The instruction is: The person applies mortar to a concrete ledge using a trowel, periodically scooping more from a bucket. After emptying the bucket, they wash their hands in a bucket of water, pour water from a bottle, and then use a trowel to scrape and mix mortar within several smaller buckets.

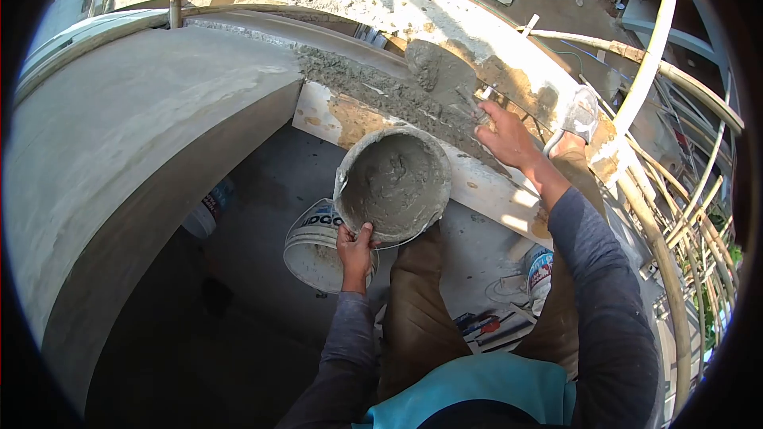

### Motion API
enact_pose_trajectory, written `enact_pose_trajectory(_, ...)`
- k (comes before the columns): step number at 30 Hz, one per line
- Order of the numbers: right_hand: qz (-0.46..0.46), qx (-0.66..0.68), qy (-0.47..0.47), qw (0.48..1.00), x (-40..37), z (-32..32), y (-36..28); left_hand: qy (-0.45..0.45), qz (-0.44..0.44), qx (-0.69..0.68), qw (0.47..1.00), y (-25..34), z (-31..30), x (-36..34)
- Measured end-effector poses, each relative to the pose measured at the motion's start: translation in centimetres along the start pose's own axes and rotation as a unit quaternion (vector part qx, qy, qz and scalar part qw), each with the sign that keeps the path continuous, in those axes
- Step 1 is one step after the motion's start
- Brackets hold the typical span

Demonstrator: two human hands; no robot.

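Grey wet mortar fills much of a round bucket [395, 183], whose near rim is in the grip of my left hand [357, 250], thumb on the rim. My right hand [509, 137] is closed around the handle of a trowel [449, 71]. The trowel's blade carries mortar and lies over the ledge, where a rough strip of mortar [358, 83] runs along the top. Below that strip, a pale board [334, 117] forms the side of the ledge. The bucket's far rim is close beside this board.
A second white bucket [314, 258] stands on the floor below the held one. Another container [540, 274] is near my legs, and one more [208, 206] by the left wall. A smooth grey wall [151, 87] curves at left. Bamboo poles [656, 230] stand at right.
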State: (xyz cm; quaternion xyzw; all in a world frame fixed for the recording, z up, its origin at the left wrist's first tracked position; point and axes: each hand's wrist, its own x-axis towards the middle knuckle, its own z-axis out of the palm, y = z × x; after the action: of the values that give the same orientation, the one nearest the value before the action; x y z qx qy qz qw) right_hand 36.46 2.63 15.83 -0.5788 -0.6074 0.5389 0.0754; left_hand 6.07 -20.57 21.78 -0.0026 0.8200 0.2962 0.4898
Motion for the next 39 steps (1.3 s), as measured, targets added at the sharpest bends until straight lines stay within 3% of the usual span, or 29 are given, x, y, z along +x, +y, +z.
enact_pose_trajectory(4,0.061,-0.041,0.083,0.994,6.3,3.0,1.6,0.027,0.036,-0.008,0.999,-0.2,0.2,-2.1)
enact_pose_trajectory(6,-0.008,-0.099,0.245,0.964,9.3,6.4,2.9,0.052,0.068,0.017,0.996,-1.8,-1.5,-2.5)
enact_pose_trajectory(9,-0.006,-0.143,0.276,0.950,12.3,11.6,3.2,0.097,0.087,0.039,0.991,-3.2,-3.9,-3.7)
enact_pose_trajectory(10,-0.009,-0.139,0.274,0.952,13.4,13.5,3.1,0.102,0.089,0.039,0.990,-3.1,-4.4,-4.1)
enact_pose_trajectory(12,-0.008,-0.196,0.098,0.976,15.0,16.3,2.6,0.123,0.080,0.100,0.984,-2.6,-4.7,-5.1)
enact_pose_trajectory(13,-0.006,-0.195,0.098,0.976,15.1,15.8,1.1,0.128,0.081,0.088,0.985,-2.0,-4.4,-5.5)
enact_pose_trajectory(15,-0.074,-0.183,-0.051,0.979,13.6,14.0,-1.7,0.137,0.075,0.104,0.982,-1.8,-5.1,-6.1)
enact_pose_trajectory(16,-0.074,-0.187,-0.050,0.978,12.5,12.3,-2.8,0.144,0.080,0.105,0.981,-1.8,-5.0,-6.1)
enact_pose_trajectory(18,0.000,-0.084,0.073,0.994,9.2,8.3,-4.2,0.148,0.084,0.116,0.979,-1.9,-4.9,-6.3)
enact_pose_trajectory(19,-0.014,-0.077,0.121,0.990,7.7,7.4,-3.1,0.158,0.089,0.133,0.974,-1.9,-4.8,-6.2)
enact_pose_trajectory(21,-0.053,-0.050,0.111,0.991,3.5,4.8,-1.3,0.164,0.092,0.129,0.974,-1.8,-4.6,-5.9)
enact_pose_trajectory(26,-0.164,-0.134,-0.002,0.977,-6.9,0.7,-0.2,0.161,0.129,0.150,0.967,-1.2,-3.2,-5.1)
enact_pose_trajectory(28,-0.202,-0.224,-0.130,0.944,-9.3,0.7,-1.7,0.154,0.148,0.163,0.963,0.0,-1.6,-5.0)
enact_pose_trajectory(29,-0.196,-0.222,-0.133,0.946,-9.6,1.4,-2.1,0.151,0.166,0.174,0.959,0.6,-0.6,-5.0)
enact_pose_trajectory(31,-0.155,-0.337,-0.109,0.922,-9.6,4.2,-3.0,0.136,0.140,0.156,0.968,3.3,2.2,-5.7)
enact_pose_trajectory(34,-0.127,-0.361,-0.099,0.919,-7.6,6.6,-5.4,0.134,0.187,0.246,0.941,4.5,4.6,-5.2)
enact_pose_trajectory(36,-0.133,-0.492,-0.007,0.860,-6.7,8.7,-5.6,0.143,0.206,0.281,0.926,5.4,6.5,-5.8)
enact_pose_trajectory(39,-0.101,-0.523,-0.081,0.843,-7.1,9.6,-7.4,0.152,0.210,0.289,0.922,5.3,6.9,-5.9)
